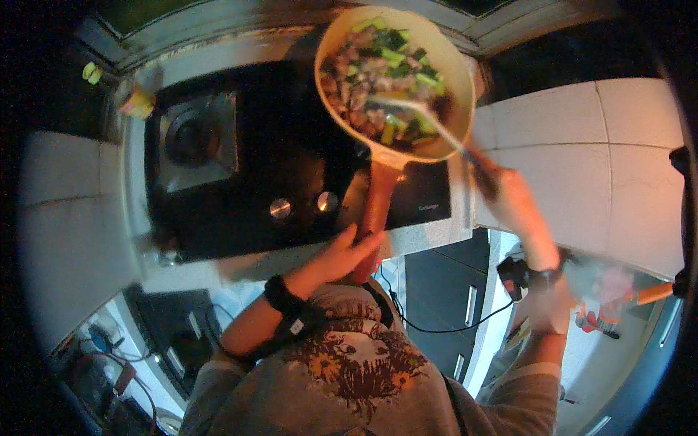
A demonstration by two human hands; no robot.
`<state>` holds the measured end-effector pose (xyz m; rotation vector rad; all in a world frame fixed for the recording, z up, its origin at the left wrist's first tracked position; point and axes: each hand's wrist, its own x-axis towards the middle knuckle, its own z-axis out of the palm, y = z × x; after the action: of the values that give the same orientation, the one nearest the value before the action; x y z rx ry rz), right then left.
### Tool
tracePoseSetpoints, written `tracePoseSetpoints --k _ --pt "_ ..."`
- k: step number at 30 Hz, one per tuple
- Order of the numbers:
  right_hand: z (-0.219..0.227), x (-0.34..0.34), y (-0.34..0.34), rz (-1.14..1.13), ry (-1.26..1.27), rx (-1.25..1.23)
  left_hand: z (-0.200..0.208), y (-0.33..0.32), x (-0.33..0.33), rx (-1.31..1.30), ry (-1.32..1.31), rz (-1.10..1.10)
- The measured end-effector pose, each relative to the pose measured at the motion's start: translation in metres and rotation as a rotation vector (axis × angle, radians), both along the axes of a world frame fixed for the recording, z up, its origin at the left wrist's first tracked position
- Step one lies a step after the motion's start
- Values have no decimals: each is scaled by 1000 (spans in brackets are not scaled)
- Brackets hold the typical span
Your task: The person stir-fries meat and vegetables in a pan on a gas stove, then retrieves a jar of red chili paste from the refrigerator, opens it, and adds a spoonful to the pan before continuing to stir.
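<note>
A deep frying pan [325,87] with a cream inside and a long brown handle [379,196] is at the back right of the hob. In it lie browned meat pieces [356,94] and chopped green vegetables [392,56]. My left hand [342,256] is closed around the lower end of the handle, close to my body. My right hand [507,195] grips a light-coloured spatula [436,122] from the right. The spatula's head rests among the food and is blurred, so its exact shape cannot be made out.
The black glass hob [240,145] has a second burner [193,142] on the left and two knobs [280,208] at the front. White tiles [552,116] line the right side. A small yellowish packet or jar [138,103] stands at the back left corner. Below hang black cables [451,329].
</note>
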<state>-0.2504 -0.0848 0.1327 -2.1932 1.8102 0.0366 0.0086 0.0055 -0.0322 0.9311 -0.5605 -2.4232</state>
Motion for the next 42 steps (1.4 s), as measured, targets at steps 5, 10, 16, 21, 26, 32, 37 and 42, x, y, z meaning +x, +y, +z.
tracePoseSetpoints --k 5,10,16,21,26,32,37,42 --pt "22 -21 1 -210 -48 -169 -35 -8 30 -807 -869 134" --pt "-28 -38 -42 -387 49 -86 -49 -20 18 -1057 -1342 35" --pt "-83 -11 -69 -227 -74 -135 -11 -4 15 -68 -314 359" --pt "-81 19 -36 -95 10 -113 21 -8 -6 -7 32 102" --pt "-34 50 20 -7 108 -39 31 -14 -14 -53 -101 62" --pt "5 69 56 121 29 60 34 -11 -16 -17 -82 111" --pt "-52 57 22 62 279 -100 34 -10 -19 -31 -67 133" --pt "-64 16 -9 -17 318 -161 35 -11 -17 -30 -84 110"
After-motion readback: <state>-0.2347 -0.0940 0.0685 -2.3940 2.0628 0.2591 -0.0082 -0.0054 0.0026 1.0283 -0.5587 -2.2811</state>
